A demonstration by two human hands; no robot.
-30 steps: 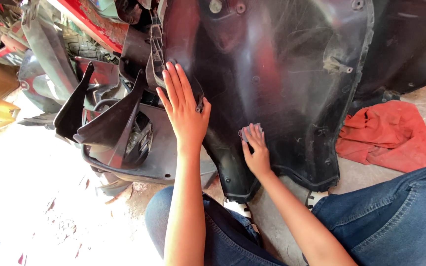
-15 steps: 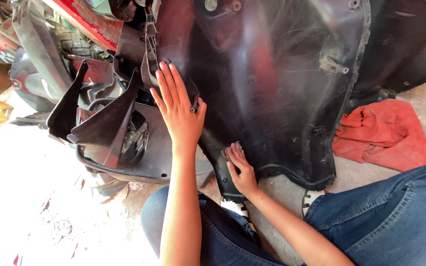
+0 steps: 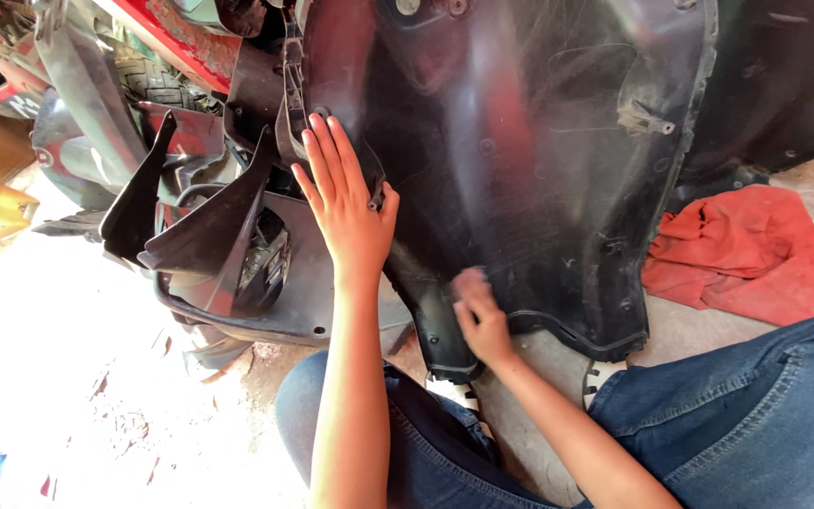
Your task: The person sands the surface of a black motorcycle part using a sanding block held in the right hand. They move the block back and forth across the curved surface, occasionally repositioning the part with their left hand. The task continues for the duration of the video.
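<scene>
Left hand flat on big black plastic panel, fingers spread wide, holding nothing. Right hand blurry, pressed on panel's bottom edge; cannot tell if fingers grip anything. Panel stands on dusty floor, above blue-jeans knees. Red rag lies on floor by panel's right side.

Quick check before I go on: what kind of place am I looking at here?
Most likely an informal scooter or motorbike repair spot, at ground level. A large black plastic body panel stands under both hands, red bodywork and loose black fairing parts lie beside it, and a red rag sits on the dusty concrete floor.
</scene>
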